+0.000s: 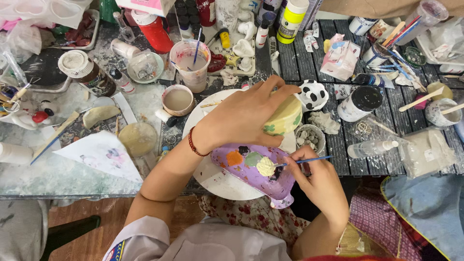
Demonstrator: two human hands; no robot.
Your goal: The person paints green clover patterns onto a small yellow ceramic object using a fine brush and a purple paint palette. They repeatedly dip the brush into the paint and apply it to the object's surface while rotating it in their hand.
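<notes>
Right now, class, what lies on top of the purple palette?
On the purple palette: orange, green, dark and pale yellow paint dabs. The right hand dips a brush there. The left hand hides its top edge.

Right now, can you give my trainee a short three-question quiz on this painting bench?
1. True or false: the left hand rests on the pale yellow figurine.
2. What does the right hand hold? A) scissors B) thin blue paintbrush C) spoon
3. Fill in: the brush tip dips into cream paint on the ______ palette.

Key: 1 true; 2 B; 3 purple.
</notes>
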